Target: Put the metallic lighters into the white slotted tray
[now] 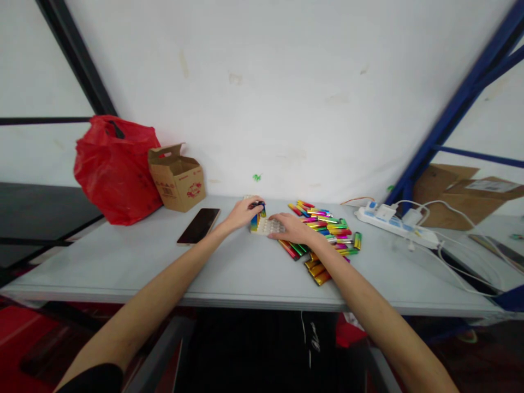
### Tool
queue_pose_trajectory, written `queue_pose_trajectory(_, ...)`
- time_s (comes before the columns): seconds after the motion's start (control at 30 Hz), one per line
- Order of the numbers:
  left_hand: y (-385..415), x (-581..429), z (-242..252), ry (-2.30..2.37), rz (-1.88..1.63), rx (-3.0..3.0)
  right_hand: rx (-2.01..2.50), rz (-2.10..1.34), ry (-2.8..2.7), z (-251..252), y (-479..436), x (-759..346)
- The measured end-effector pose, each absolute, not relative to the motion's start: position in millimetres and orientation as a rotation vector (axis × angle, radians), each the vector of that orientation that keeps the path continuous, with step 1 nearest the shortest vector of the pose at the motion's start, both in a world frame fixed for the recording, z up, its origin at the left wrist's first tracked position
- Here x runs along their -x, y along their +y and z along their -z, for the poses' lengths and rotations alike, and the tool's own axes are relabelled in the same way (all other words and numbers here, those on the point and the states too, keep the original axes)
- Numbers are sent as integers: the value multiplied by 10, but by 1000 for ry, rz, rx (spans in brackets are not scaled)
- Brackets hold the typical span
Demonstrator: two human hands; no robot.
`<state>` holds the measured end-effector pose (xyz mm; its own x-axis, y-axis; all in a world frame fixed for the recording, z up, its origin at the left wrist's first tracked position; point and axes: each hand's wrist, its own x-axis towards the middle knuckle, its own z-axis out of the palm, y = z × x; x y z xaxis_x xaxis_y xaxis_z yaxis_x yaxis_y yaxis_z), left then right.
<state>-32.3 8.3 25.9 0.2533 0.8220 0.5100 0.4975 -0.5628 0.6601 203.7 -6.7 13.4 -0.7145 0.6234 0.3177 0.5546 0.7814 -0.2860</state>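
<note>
A small white tray [268, 226] with rows of round pockets lies on the table between my hands. Several shiny multicoloured lighters [254, 222] stand in its left end. My left hand [244, 213] is closed at that end, its fingertips around a dark blue lighter [262, 208]. Over the tray's right side, my right hand [291, 228] curls its fingers onto the edge; its palm side is hidden. Just right of the tray, a loose pile of metallic lighters [327, 225] in red, gold, green and purple spreads partly under my right forearm.
To the left lie a dark-screened phone [199, 226], an open cardboard box [180, 183] and a full red plastic bag [117, 172]. A white power strip [397, 226] with plugs and trailing cables occupies the right. A white wall [295, 98] rises behind the grey table [135, 262].
</note>
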Motion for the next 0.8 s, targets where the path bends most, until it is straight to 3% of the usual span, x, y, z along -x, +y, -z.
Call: queue_pose_trajectory(0.8, 27, 341, -340, 1276, -1060, -2312, 921, -280, -2540, -96, -52, -2058)
